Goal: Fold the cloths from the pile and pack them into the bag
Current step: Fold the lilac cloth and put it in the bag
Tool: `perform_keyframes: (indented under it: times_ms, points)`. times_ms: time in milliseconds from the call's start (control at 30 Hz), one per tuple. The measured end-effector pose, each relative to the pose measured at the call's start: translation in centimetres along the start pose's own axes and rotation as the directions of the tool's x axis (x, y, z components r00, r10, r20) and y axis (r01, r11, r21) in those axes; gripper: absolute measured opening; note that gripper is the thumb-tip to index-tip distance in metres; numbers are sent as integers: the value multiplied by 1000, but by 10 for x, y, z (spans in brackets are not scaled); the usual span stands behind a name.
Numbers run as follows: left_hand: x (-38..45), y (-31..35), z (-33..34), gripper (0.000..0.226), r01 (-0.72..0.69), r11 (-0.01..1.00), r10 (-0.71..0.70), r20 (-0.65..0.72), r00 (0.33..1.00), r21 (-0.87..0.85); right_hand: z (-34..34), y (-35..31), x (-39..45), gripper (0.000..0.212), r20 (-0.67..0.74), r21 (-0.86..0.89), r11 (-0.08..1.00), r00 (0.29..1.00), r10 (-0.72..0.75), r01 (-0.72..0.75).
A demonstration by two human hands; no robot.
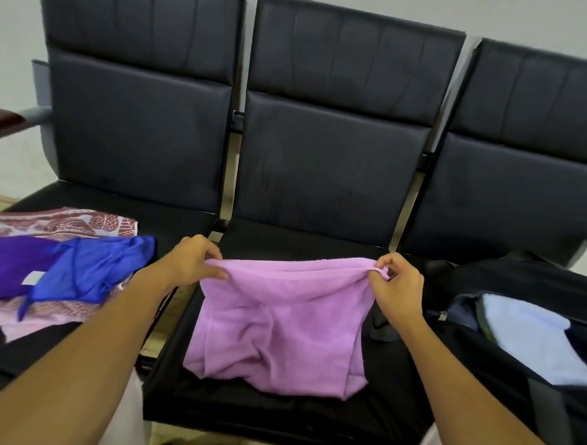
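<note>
A lilac towel (pixel 280 323) hangs over the middle seat, its lower part crumpled on the cushion. My left hand (pixel 191 261) pinches its top left corner and my right hand (pixel 397 282) pinches its top right corner, so the upper edge is stretched between them. On the left seat lies the pile: a blue cloth (pixel 92 266), a purple cloth (pixel 7 265), a red leaf-patterned cloth (pixel 57 223) and a pale pink one (pixel 25 317). An open black bag (pixel 514 387) sits on the right seat with a light blue cloth (pixel 530 340) inside.
Three joined black padded seats (pixel 321 176) stand against a white wall. A wooden-topped armrest (pixel 1 120) juts out at far left. A narrow gap separates each seat cushion, with pale floor showing below.
</note>
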State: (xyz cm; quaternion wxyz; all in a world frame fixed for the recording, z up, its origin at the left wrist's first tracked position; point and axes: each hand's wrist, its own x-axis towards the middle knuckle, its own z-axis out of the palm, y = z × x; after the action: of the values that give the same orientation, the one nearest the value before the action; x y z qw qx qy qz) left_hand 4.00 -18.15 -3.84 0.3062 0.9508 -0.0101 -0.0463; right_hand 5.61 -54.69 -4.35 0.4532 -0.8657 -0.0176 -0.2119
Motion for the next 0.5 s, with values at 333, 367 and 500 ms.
perform_keyframes:
  times_ms: [333, 367, 500]
  points:
    - [-31, 4, -19, 20, -70, 976, 52, -94, 994, -208, -25, -1, -2, 23, 57, 196, 972, 991, 118, -127]
    - [-32, 3, -20, 19, -61, 973, 47, -66, 997, -222, -26, -1, -2, 24, 61, 197, 972, 991, 115, -125]
    - [-30, 4, -25, 6, -49, 972, 34, -72, 997, -230, -28, 4, 0, 23, 96, 189, 974, 990, 105, -121]
